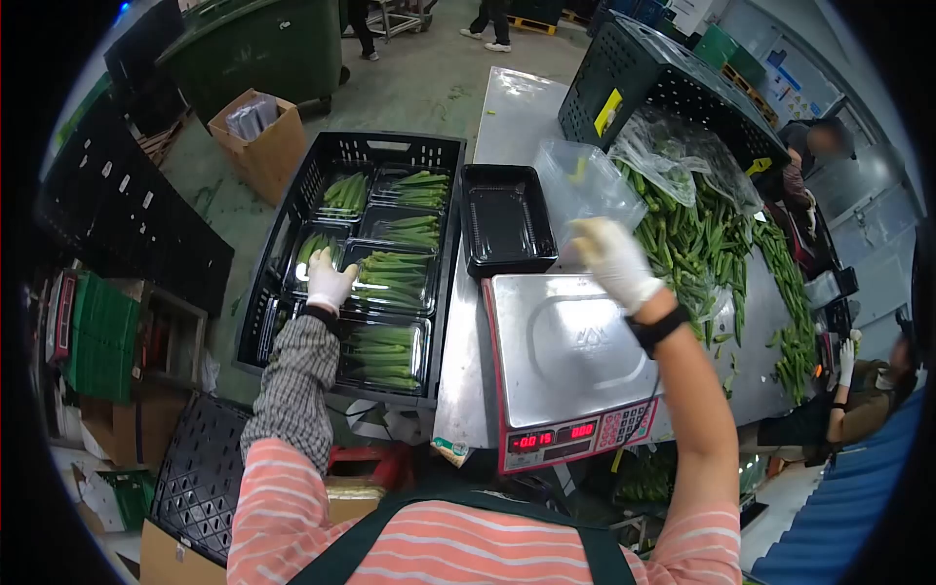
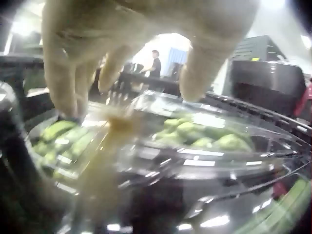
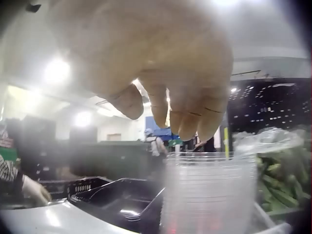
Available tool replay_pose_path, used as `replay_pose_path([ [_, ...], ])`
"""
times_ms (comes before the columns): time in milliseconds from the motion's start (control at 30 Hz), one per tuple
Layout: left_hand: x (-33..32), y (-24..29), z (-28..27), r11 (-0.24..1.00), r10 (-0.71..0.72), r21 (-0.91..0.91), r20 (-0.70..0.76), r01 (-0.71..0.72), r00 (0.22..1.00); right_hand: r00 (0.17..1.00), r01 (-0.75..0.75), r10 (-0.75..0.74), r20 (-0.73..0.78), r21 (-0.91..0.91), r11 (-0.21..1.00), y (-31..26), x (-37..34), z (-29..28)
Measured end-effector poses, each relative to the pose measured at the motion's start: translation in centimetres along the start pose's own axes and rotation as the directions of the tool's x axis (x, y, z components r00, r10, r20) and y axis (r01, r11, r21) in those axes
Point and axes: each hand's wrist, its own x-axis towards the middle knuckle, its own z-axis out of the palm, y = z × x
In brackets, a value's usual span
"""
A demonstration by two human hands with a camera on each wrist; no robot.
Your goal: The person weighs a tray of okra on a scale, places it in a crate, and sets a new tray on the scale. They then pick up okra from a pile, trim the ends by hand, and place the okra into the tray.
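My gloved left hand (image 1: 331,283) reaches into a black crate (image 1: 447,161), over clear-lidded trays of okra (image 1: 393,278). In the left wrist view its fingers (image 2: 61,90) hang down at a lid, the thumb spread apart and nothing gripped between them. My gloved right hand (image 1: 616,261) is above the far part of the scale (image 1: 575,341), with loosely bent fingers. Right below those fingertips, in the right wrist view, stands a stack of clear plastic lids (image 3: 209,195). An empty black tray (image 1: 507,216) sits between crate and lids.
A heap of loose okra (image 1: 682,244) spills over the steel table (image 1: 522,107) from a tipped black crate (image 1: 663,73). The scale reads -0.015. Two people work at the right side. A cardboard box (image 1: 263,146) and a green bin (image 1: 258,49) stand on the floor beyond.
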Motion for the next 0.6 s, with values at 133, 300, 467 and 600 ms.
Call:
replay_pose_path([
  [133, -4.8, 5.2, -3.9, 0.856, 0.13, -0.508, 0.03, -0.097, 0.991, 0.904, 0.005, 0.05, 0.424, -0.129, 0.992, -2.3, 2.3, 8.6],
  [300, -11.3, 5.9, -7.1, 0.642, 0.076, -0.763, 0.155, 0.071, 0.985, 0.86, -0.033, 0.173, 0.48, -0.286, 0.958, -1.3, 3.8, 9.8],
  [467, -16.1, 7.9, -10.7, 0.655, 0.022, -0.752, 0.11, 0.069, 0.994, 0.966, -0.005, 0.093, 0.243, -0.34, 0.94, -0.4, 3.8, 10.4],
  [600, -21.6, 12.5, -13.1, 0.589, -0.122, -0.801, 0.044, 0.108, 0.992, 0.951, 0.055, 0.038, 0.308, -0.286, 0.957, 1.1, 2.8, 9.4],
])
